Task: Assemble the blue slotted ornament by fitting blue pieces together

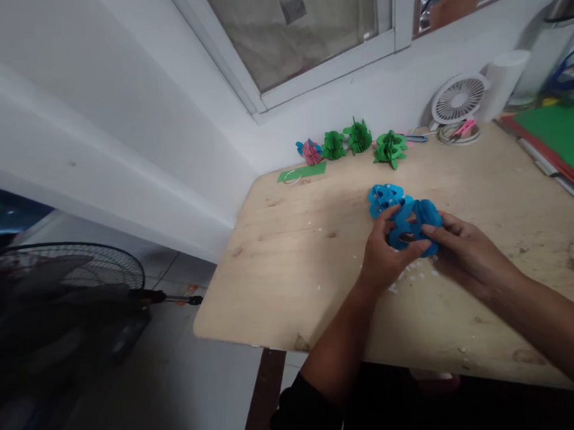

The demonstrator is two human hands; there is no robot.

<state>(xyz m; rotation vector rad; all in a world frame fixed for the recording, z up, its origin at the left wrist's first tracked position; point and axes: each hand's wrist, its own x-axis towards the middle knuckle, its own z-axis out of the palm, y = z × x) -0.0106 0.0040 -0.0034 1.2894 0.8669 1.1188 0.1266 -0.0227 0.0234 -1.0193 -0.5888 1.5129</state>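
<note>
My left hand (382,254) and my right hand (464,246) are both closed on a blue cut-paper shape (428,214) with curved edges and cut-out holes. Thumbs press on its near side, and the fingers behind it are partly hidden. Just past my left fingertips is a further blue paper piece (378,193) with dark openings and light specks; I cannot tell whether it is joined to the held one. Small white scraps (416,274) lie on the wooden table (279,260) below my hands.
Along the wall stand green paper ornaments (359,137) and a pink-and-blue one (311,152). A green strip (308,171) lies nearby. Further right are a small white fan (459,98), pink clip (466,128) and green sheets (559,136). A floor fan (80,275) stands left.
</note>
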